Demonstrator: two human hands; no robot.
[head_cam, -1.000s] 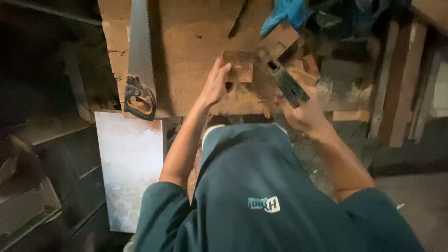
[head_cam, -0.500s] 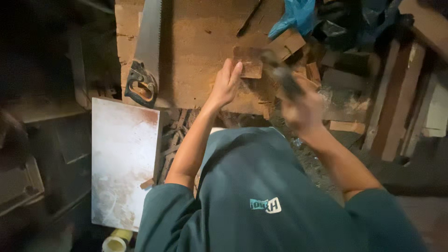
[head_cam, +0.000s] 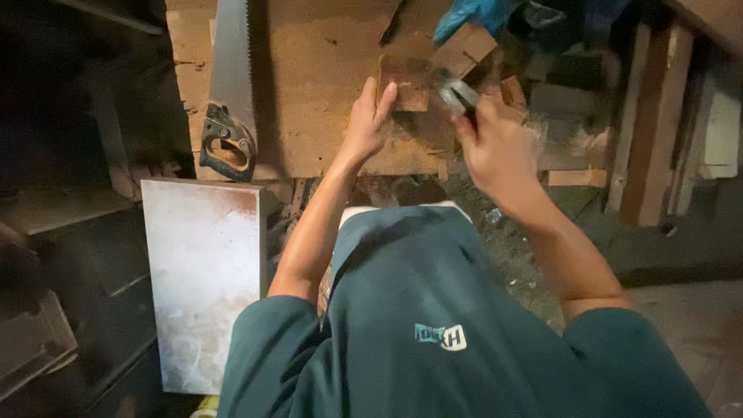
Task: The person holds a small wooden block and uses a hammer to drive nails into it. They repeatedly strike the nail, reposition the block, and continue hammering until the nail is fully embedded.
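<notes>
Fingers of the left hand [head_cam: 370, 124] press flat on a small wood block [head_cam: 404, 81] on the bench [head_cam: 309, 93] — steadying it — while the right hand [head_cam: 495, 147] grips what looks like a metal tool [head_cam: 455, 89] beside it.

A rough wooden worktop [head_cam: 309, 85] fills the top of the view. A handsaw [head_cam: 230, 93] lies flat along its left edge, dark handle at the near edge. A small wooden block [head_cam: 404, 80] sits toward the far right, with more wood offcuts [head_cam: 472, 46] and a blue cloth [head_cam: 480, 14] beyond it.
</notes>
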